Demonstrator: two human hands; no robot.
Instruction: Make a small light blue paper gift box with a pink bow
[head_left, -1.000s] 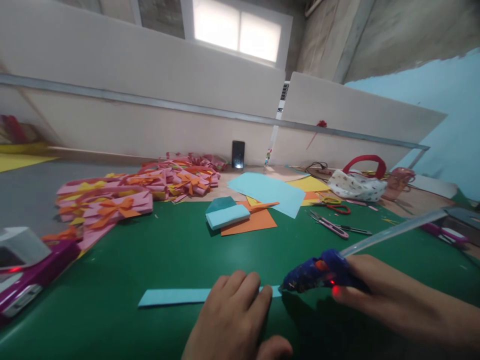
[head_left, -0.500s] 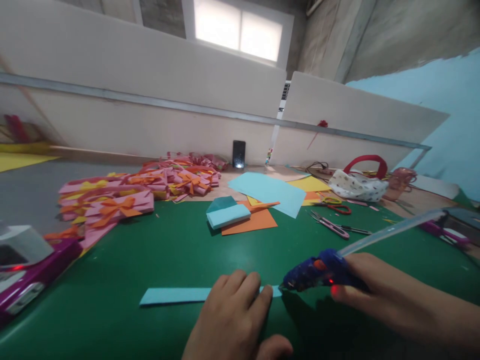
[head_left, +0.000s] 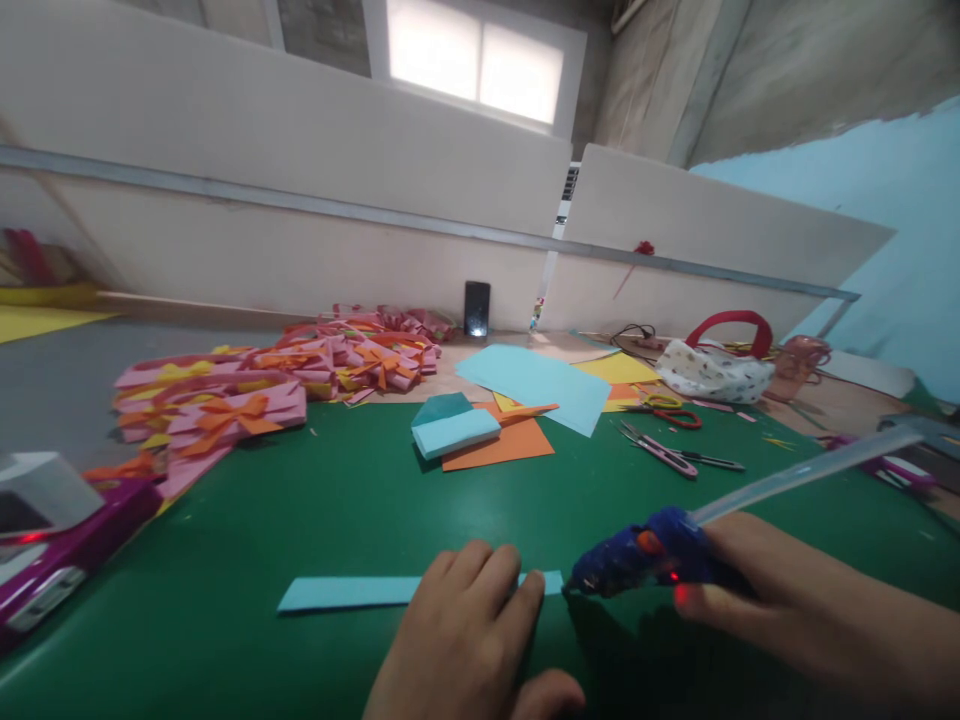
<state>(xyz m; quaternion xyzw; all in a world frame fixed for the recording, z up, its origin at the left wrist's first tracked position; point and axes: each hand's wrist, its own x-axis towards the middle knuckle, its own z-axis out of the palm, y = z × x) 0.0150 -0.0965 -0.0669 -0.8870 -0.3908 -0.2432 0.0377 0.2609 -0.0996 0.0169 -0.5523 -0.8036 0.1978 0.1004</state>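
A light-blue paper strip [head_left: 352, 592] lies flat across the green mat [head_left: 225, 530]. My left hand [head_left: 469, 630] rests over it with bent fingers, pressing it down near its right end, and covers part of it. In my right hand [head_left: 739, 585] is a blue hot glue gun [head_left: 637, 555], gripped with the thumb along its near side. A long clear glue stick [head_left: 810, 475] sticks out of its back. The nozzle points left, close beside the strip's right end; a small red light glows by my thumb.
A folded blue paper piece [head_left: 456, 433] lies on orange paper [head_left: 499, 458] ahead. Thread snips [head_left: 660, 450] and scissors [head_left: 667, 410] are to the right. Pink paper crafts with bows [head_left: 240, 405] fill the far left; a purple device [head_left: 82, 560] stands nearer. A phone [head_left: 477, 308] leans at the back.
The glue gun in my right hand has shifted slightly right, its nozzle moving off the strip's right end. My left hand and the strip look almost unchanged.
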